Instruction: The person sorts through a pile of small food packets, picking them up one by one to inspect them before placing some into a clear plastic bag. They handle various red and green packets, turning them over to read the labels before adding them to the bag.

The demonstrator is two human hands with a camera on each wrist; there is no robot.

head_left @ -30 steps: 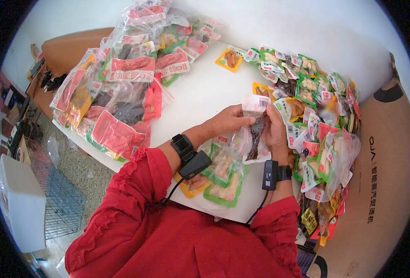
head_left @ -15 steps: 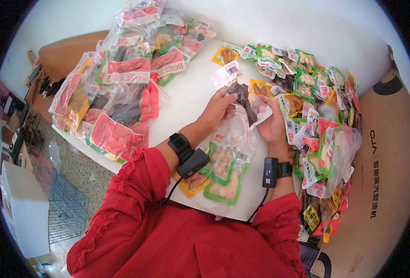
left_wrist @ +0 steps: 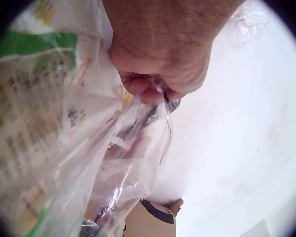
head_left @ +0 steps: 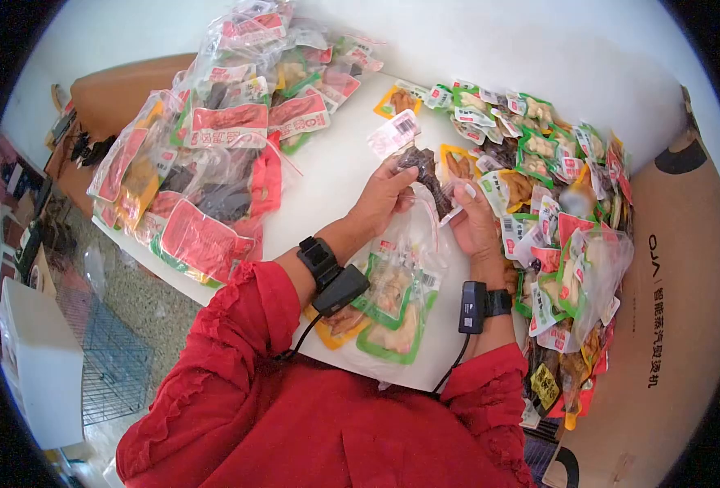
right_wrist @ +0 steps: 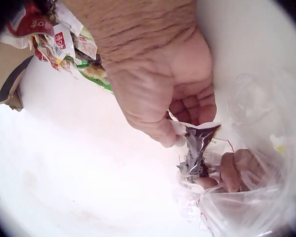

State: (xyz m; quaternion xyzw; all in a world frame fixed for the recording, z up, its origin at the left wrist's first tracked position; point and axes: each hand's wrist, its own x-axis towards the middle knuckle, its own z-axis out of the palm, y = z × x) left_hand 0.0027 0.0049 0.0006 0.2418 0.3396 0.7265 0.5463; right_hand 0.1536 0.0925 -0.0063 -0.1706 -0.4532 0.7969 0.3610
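Note:
A small sealed packet of dark food [head_left: 427, 175] with a white and pink label end is stretched slantwise between both hands over the white table. My left hand [head_left: 376, 202] grips its label side, along with the mouth of a clear zip bag [head_left: 427, 236]. The packet's other end is pinched between thumb and fingers of my right hand [head_left: 475, 228]. Below the hands, the zip bag shows green-edged food packets [head_left: 392, 337] inside, and an orange-edged packet [head_left: 344, 321] lies at its left. In the right wrist view, the dark packet [right_wrist: 200, 148] spans both hands.
Filled clear bags [head_left: 218, 183] crowd the table's left side. A heap of loose packets [head_left: 539, 154] runs along the right, beside a large cardboard box [head_left: 653, 301]. One orange-edged packet [head_left: 398, 102] lies by the wall. A wire cage [head_left: 116, 366] stands on the floor.
The dark packet, upright between the hands a second ago, has tilted with its label end toward the upper left. My left hand shifted left; the right closed in on the packet's lower end.

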